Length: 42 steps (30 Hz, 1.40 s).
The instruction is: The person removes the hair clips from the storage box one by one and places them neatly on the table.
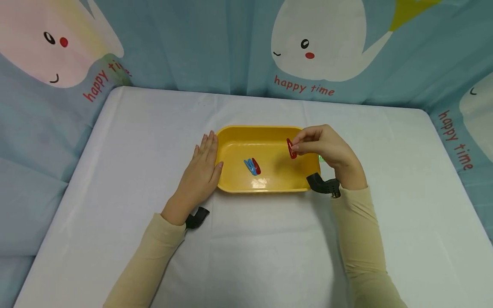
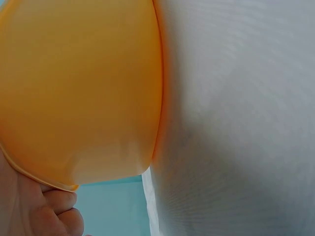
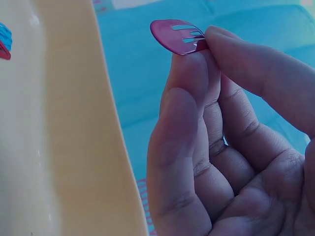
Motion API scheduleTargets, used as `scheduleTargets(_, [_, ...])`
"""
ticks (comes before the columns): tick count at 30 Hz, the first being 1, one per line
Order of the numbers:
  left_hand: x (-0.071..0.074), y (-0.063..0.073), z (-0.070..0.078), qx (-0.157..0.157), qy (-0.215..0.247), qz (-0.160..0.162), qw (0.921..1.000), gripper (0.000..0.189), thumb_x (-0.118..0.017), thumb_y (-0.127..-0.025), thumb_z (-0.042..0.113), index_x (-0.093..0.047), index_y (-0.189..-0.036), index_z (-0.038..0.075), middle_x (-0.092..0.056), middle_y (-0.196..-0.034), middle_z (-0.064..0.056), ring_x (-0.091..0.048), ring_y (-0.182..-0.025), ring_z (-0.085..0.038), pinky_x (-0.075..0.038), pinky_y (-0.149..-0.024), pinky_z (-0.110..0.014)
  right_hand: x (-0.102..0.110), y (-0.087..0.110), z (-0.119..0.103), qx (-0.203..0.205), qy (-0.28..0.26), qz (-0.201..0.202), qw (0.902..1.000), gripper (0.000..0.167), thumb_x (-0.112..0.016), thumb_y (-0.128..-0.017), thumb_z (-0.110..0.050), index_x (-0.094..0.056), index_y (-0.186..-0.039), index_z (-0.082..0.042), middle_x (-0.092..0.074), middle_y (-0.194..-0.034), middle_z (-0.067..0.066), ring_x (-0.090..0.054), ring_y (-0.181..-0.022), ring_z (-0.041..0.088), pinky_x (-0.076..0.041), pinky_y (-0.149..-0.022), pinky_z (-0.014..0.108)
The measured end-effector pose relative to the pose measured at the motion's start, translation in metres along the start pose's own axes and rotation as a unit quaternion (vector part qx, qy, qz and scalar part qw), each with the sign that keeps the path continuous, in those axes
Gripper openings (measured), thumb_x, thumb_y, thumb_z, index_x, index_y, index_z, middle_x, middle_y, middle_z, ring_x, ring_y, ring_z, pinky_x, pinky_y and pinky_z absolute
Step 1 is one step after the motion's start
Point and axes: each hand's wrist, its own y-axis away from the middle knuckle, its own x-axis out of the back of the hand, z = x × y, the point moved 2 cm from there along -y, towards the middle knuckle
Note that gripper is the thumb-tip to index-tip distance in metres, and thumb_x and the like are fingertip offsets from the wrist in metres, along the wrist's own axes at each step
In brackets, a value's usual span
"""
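Red snap hair clip (image 1: 291,149) pinched between thumb and fingertips of the right hand (image 1: 325,145), held up over the right end of a yellow plastic tray (image 1: 231,149), clear of the tray floor, with a soft shadow beneath. Slotted and pointing away from the fingertips in the right wrist view, seen against a blue backdrop just beyond the tray's edge. Remaining fingers bent inward behind the pinch.

Left hand (image 1: 200,173) laid along the tray's left end, fingers straight and close together, thumb spread toward the near corner, touching the rim. Nothing picked up there, only the tray end steadied against. Hands well apart, one at each end of the tray.

Inside the tray, left of centre, a small cluster: blue snap clips (image 1: 250,167) side by side, exact number hard to tell, with a second red clip (image 1: 256,166) touching along their right side. Just past the tray's right wall, something green (image 1: 321,158), mostly hidden, too small to identify.

Beneath everything, a worktop (image 1: 246,256) under white cloth. Behind, a light-blue curtain (image 1: 204,47) printed with whales and "happy time" lettering. On both arms, beige sleeves (image 1: 356,231) and black wrist mounts (image 1: 323,185).
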Motion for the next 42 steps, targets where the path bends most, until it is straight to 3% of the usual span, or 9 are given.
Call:
scheduleTargets(11, [-0.001,-0.001,0.002,-0.007,0.0,-0.003,1.0,0.062,-0.037,-0.101,0.022,-0.008,-0.148,-0.006,-0.004,-0.156,-0.017,-0.005,-0.143,-0.031,-0.006,-0.114,-0.046,0.017,0.02,0.008,0.016,-0.048,0.037,0.998,0.009,-0.063,-0.085,0.006,-0.069,-0.083,0.0,-0.07,-0.075,0.008,-0.065,-0.07,0.023,-0.054,-0.07,0.027])
scheduleTargets(25, [0.004,0.0,0.002,-0.004,0.0,-0.006,1.0,0.061,-0.036,-0.102,0.022,-0.008,-0.148,-0.006,-0.003,-0.156,-0.017,-0.002,-0.144,-0.029,-0.005,-0.114,-0.045,0.034,0.026,0.011,0.032,-0.083,0.058,0.9943,0.014,-0.06,-0.086,0.009,-0.07,-0.083,0.001,-0.07,-0.077,0.008,-0.065,-0.07,0.018,-0.055,-0.071,0.027])
scheduleTargets(42, [0.001,-0.001,0.001,-0.005,0.003,-0.004,1.0,0.061,-0.035,-0.101,0.022,-0.009,-0.148,-0.007,-0.004,-0.156,-0.017,-0.001,-0.144,-0.028,-0.004,-0.114,-0.045,0.05,0.034,0.016,0.006,-0.108,0.106,0.9885,0.016,-0.061,-0.085,0.01,-0.071,-0.082,-0.002,-0.069,-0.076,0.005,-0.065,-0.069,0.015,-0.055,-0.069,0.023])
